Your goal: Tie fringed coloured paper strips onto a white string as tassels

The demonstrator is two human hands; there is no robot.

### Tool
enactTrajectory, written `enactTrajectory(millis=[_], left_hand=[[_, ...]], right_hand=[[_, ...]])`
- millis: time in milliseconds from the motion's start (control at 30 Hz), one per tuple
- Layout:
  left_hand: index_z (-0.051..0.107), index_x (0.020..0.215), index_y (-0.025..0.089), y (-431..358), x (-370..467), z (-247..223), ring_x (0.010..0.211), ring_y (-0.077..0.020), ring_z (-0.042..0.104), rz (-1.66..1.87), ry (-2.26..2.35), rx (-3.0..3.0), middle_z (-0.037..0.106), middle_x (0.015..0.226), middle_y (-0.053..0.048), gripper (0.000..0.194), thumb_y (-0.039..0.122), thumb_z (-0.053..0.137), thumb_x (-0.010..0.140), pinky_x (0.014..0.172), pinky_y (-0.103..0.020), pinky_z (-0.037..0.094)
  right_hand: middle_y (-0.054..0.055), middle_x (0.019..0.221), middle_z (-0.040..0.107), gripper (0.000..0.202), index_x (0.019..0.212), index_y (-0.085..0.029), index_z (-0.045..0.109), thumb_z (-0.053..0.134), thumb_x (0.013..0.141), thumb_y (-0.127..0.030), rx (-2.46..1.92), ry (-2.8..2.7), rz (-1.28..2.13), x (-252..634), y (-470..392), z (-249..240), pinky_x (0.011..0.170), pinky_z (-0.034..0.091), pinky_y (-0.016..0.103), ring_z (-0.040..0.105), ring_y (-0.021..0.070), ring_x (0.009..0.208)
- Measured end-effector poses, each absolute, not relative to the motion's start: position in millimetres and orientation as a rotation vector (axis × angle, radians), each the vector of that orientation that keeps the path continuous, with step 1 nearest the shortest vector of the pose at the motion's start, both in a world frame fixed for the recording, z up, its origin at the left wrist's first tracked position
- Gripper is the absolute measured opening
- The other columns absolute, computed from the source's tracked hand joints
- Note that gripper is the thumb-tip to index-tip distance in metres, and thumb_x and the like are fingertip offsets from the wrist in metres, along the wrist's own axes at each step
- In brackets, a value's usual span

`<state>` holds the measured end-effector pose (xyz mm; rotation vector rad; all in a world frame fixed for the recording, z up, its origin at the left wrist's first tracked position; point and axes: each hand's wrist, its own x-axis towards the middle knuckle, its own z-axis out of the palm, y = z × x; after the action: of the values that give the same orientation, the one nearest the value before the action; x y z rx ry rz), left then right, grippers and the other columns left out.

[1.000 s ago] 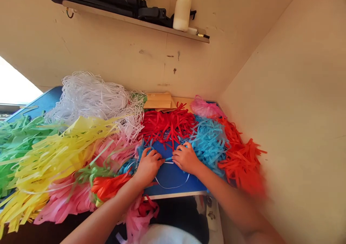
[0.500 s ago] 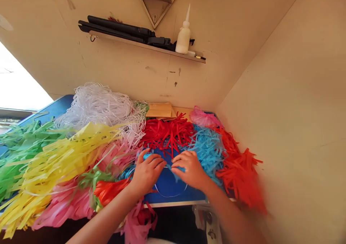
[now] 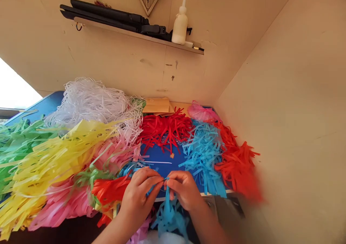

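A light blue fringed paper piece point(image 3: 170, 215) hangs below my hands, over the front edge of the blue table. Its narrow twisted top is between my fingertips. My left hand point(image 3: 143, 188) is closed in a pinch on that top from the left. From the right, my right hand point(image 3: 183, 188) pinches the same blue paper, its fingertips almost meeting those of my left hand. A thin white strip point(image 3: 159, 162) lies on the blue table top point(image 3: 175, 157) just beyond my hands.
Dark red fringe point(image 3: 167, 128), a light blue fringe pile point(image 3: 204, 150) and orange-red fringe point(image 3: 240, 168) lie behind and right. Yellow point(image 3: 56, 157), pink, green and white string bundles point(image 3: 92, 101) cover the left. A bottle point(image 3: 180, 27) stands on the wall shelf.
My hands have come together nearer the front edge and now pinch the blue paper, which hangs down below them. The white loop under my hands is no longer seen. The view has shifted slightly.
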<state>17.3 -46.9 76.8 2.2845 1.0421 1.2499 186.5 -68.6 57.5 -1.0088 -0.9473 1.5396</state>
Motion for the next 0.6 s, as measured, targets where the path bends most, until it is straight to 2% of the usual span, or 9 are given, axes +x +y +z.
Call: enactTrajectory(millis=[100,233,367,433,467,500,567,600], left_hand=[[0.070,0.082,0.022,-54.4,21.2,74.3,0.072,-0.0166,0.068,1.168,1.112,2.075,0.070,0.079,-0.005,0.015,0.027,0.057,0.088,0.064,-0.025,0.056],[0.070,0.080,0.023,-58.3,26.2,74.9,0.070,-0.0163,0.068,1.174,1.089,1.947,0.071,0.077,-0.004,0.016,0.028,0.057,0.088,0.064,-0.024,0.057],[0.073,0.080,0.024,-56.2,23.6,70.7,0.071,-0.0164,0.068,1.178,1.066,1.849,0.072,0.079,-0.003,0.013,0.031,0.063,0.084,0.065,-0.024,0.056],[0.073,0.077,0.024,-55.2,20.4,67.7,0.072,-0.0170,0.068,1.199,1.101,1.753,0.072,0.078,-0.003,0.013,0.033,0.066,0.082,0.066,-0.025,0.055],[0.072,0.076,0.023,-55.2,18.8,66.8,0.073,-0.0176,0.067,1.204,1.132,1.670,0.071,0.079,-0.004,0.014,0.035,0.067,0.081,0.066,-0.026,0.055],[0.071,0.077,0.023,-55.7,17.5,66.6,0.075,-0.0182,0.067,1.194,1.155,1.559,0.071,0.081,-0.004,0.015,0.037,0.068,0.080,0.067,-0.026,0.054],[0.067,0.081,0.022,-57.8,16.5,67.7,0.074,-0.0179,0.064,1.116,1.133,1.287,0.069,0.081,-0.004,0.022,0.044,0.067,0.080,0.065,-0.027,0.053],[0.065,0.082,0.021,-59.2,16.9,68.5,0.072,-0.0170,0.063,1.063,1.092,1.155,0.068,0.079,-0.004,0.025,0.047,0.065,0.081,0.063,-0.026,0.051]], right_hand=[[-0.005,0.060,0.058,0.033,0.068,-0.019,0.062,0.082,0.066,-0.045,-0.987,-0.772,1.475,176.2,-75.0,48.8,0.039,0.035,0.020,0.052,0.0078,0.038],[-0.006,0.064,0.059,0.032,0.080,-0.021,0.064,0.084,0.065,-0.041,-0.982,-0.708,1.451,168.6,-78.2,45.5,0.041,0.037,0.020,0.053,0.0073,0.040],[-0.003,0.064,0.062,0.024,0.079,-0.021,0.064,0.074,0.075,-0.043,-1.051,-0.976,1.376,177.7,-66.1,43.2,0.049,0.046,0.024,0.059,0.0123,0.049],[-0.001,0.068,0.066,0.020,0.088,-0.022,0.067,0.063,0.086,-0.041,-1.315,-1.299,1.139,195.9,-42.2,41.1,0.055,0.048,0.026,0.062,0.0146,0.056],[0.001,0.071,0.068,0.020,0.094,-0.021,0.068,0.056,0.090,-0.037,-1.513,-1.461,0.912,208.1,-26.0,39.6,0.057,0.048,0.025,0.064,0.0150,0.060],[0.002,0.076,0.070,0.020,0.095,-0.023,0.070,0.054,0.092,-0.034,-1.773,-1.616,0.608,221.3,-8.5,37.6,0.062,0.049,0.026,0.065,0.0156,0.067],[0.008,0.092,0.071,0.017,0.088,-0.020,0.072,0.056,0.090,-0.025,-1.930,-1.650,0.408,246.7,25.1,32.0,0.073,0.048,0.031,0.066,0.0207,0.085],[0.009,0.092,0.071,0.016,0.085,-0.020,0.073,0.057,0.089,-0.022,-1.990,-1.678,0.344,256.7,38.7,28.3,0.073,0.047,0.031,0.066,0.0215,0.085]])
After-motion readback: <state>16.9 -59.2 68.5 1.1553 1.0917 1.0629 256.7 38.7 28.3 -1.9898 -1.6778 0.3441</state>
